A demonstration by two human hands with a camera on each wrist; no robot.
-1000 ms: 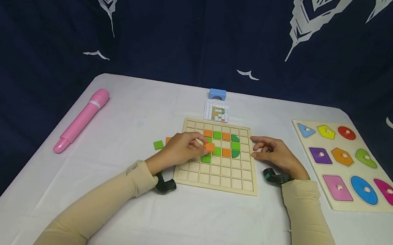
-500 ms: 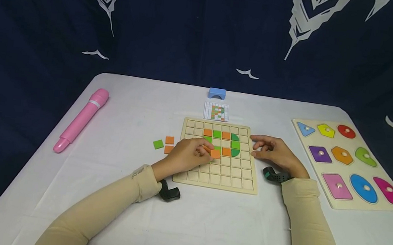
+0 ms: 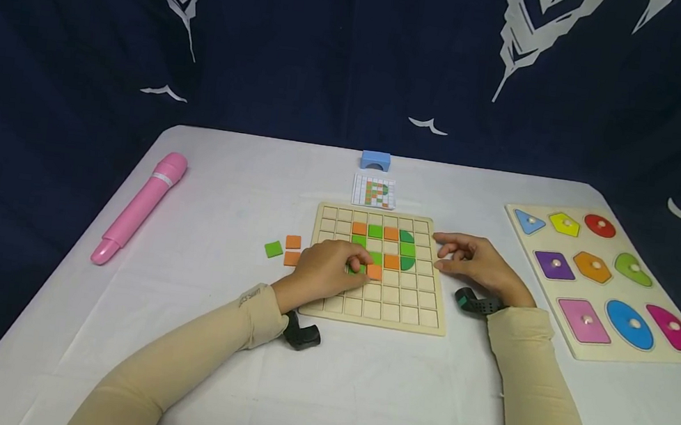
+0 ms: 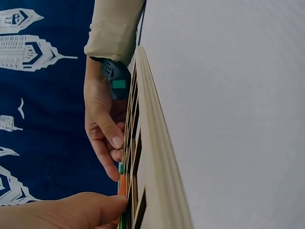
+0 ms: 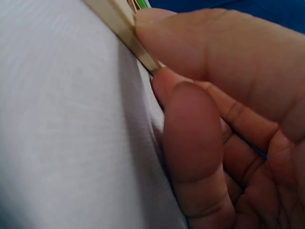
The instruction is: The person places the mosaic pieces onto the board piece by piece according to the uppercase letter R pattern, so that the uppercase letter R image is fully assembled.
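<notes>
My left hand [image 3: 328, 267] is over the wooden grid board [image 3: 398, 314], thumb and fingertips around an orange square tile [image 3: 374, 272] that looks flat in the grid. In the left wrist view the left thumb [image 4: 102, 207] reaches that low orange tile at the board's edge. Green and orange tiles, with rounded dark green ones [image 3: 407, 263], form a pattern in the upper grid. At the board's right edge rests my right hand [image 3: 476, 263], its thumb and a fingertip touching the rim. The right wrist view shows its other fingers [image 5: 193, 133] loosely bent.
Left of the board lie a loose green tile [image 3: 273, 249] and two orange tiles [image 3: 293, 242]. Behind it are a pattern card [image 3: 374, 192] and a blue arch block [image 3: 375, 161]. A pink microphone-shaped object [image 3: 142, 207] lies left; a shape puzzle board [image 3: 599, 288] lies right.
My left hand has carried the orange tile right and toward me, from above the pattern's left column down onto the grid. The right hand has stayed at the board's edge.
</notes>
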